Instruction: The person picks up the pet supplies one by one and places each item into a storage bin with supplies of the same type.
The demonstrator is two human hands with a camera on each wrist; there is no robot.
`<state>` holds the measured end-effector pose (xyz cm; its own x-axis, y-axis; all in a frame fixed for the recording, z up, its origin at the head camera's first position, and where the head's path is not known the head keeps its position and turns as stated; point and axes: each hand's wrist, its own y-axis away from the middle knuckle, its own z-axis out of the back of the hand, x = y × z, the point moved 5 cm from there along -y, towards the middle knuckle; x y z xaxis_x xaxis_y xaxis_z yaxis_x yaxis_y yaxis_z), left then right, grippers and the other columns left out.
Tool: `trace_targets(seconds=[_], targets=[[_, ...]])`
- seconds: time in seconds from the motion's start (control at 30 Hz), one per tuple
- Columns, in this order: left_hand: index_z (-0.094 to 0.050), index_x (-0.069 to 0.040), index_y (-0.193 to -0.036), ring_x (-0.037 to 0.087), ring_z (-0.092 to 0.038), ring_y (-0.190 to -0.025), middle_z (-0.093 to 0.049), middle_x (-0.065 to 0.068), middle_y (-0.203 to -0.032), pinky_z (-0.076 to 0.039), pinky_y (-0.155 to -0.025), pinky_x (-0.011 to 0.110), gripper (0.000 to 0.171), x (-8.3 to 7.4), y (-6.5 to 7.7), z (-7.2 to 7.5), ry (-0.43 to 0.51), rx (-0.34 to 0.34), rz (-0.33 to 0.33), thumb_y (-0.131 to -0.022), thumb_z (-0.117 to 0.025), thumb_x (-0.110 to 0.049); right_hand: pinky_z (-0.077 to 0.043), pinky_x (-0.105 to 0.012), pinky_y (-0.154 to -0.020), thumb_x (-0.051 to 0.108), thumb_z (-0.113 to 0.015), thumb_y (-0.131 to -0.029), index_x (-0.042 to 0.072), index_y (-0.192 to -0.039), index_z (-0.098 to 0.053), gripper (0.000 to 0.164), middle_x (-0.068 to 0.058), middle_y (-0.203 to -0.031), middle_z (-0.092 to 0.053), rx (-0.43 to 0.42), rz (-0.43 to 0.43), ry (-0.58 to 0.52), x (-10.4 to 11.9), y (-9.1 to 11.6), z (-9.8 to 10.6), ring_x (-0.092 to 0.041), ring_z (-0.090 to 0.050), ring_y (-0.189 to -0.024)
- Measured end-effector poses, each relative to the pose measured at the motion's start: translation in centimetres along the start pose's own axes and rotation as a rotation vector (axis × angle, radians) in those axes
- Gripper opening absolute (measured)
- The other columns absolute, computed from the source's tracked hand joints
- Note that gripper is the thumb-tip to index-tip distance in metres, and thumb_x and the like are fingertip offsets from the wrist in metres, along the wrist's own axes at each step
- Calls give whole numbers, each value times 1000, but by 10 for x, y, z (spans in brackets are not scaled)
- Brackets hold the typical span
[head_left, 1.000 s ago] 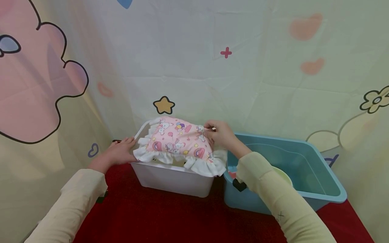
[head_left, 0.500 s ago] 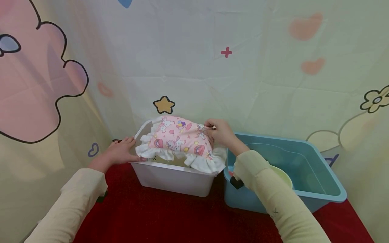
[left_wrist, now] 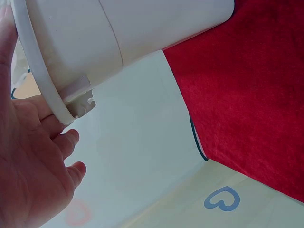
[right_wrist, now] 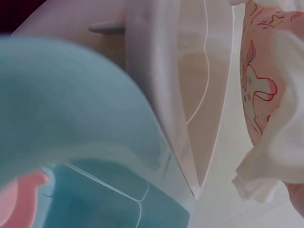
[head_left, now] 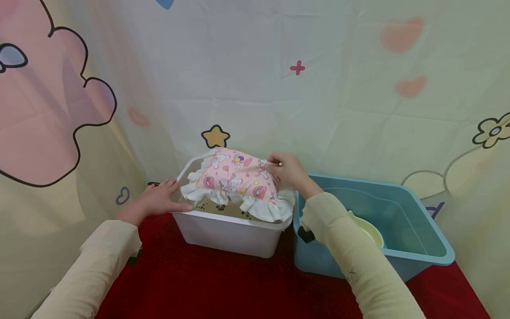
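Note:
My right hand (head_left: pixel 291 170) pinches the right side of a small pink pillow (head_left: pixel 239 175) with white ruffles and a unicorn print. The pillow is tilted over the open top of a white plastic bin (head_left: pixel 231 235), its left edge inside the back rim. My left hand (head_left: pixel 157 199) holds the bin's left corner, thumb along the front rim. In the left wrist view its fingers (left_wrist: pixel 66 142) curl up to the underside of the rim. Beneath the pillow, a beige thing with dark print (head_left: pixel 223 208) shows inside the bin. In the right wrist view, white ruffle hides most of the right hand.
A larger blue tub (head_left: pixel 422 221) stands close to the right of the bin, under my right forearm. It holds a pale green bowl-like piece (head_left: pixel 370 232) and a pink piece (right_wrist: pixel 19 199). Red cloth (head_left: pixel 207 288) covers the table; a printed curtain (head_left: pixel 247 66) hangs behind.
The right hand has lifted the pillow slightly up and back. Its front ruffle has come off the bin's front rim, baring more of the printed beige thing. The left hand stays put.

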<state>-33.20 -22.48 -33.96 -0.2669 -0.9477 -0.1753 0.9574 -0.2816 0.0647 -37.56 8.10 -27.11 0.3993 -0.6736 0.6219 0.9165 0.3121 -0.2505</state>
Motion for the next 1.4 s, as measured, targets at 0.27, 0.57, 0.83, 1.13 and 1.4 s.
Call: trace_targets(seconds=[0.27,0.57,0.83,1.13,1.4], targets=[[-26,9,-135,44,-15,-130,-19,29,-141,-14,-99,61,101,0,-1,0,11,0,3,-73,-48,-68,-37,-26,-64,6,-56,-84,5,-87,-60,5,-5,-76,-52,14,17,51,-1,-3,-2,-19,-45,-74],[-26,8,-135,45,-16,-130,-21,29,-141,-14,-99,61,102,2,-2,-1,-6,-2,5,-72,-49,-69,-36,-26,-66,3,-51,-83,5,-88,-61,12,-7,-78,-55,48,64,140,5,-6,-10,-20,-45,-74],[-25,8,-135,45,-15,-130,-20,29,-141,-13,-99,62,101,2,-2,-1,6,-2,6,-72,-50,-67,-36,-26,-68,1,-48,-82,6,-85,-62,15,-6,-78,-55,60,90,180,10,-9,-18,-20,-45,-75],[-25,8,-135,45,-16,-130,-21,29,-141,-13,-99,62,101,2,-2,-2,5,-6,7,-72,-50,-67,-38,-27,-70,0,-46,-81,8,-82,-62,18,-6,-82,-58,56,96,226,17,-11,-26,-20,-47,-76],[-25,8,-135,46,-16,-130,-21,29,-141,-13,-99,62,101,2,-2,-2,1,-3,9,-72,-49,-68,-41,-28,-70,-2,-46,-81,10,-82,-63,21,-5,-84,-59,68,21,257,20,-12,-37,-19,-50,-78]])
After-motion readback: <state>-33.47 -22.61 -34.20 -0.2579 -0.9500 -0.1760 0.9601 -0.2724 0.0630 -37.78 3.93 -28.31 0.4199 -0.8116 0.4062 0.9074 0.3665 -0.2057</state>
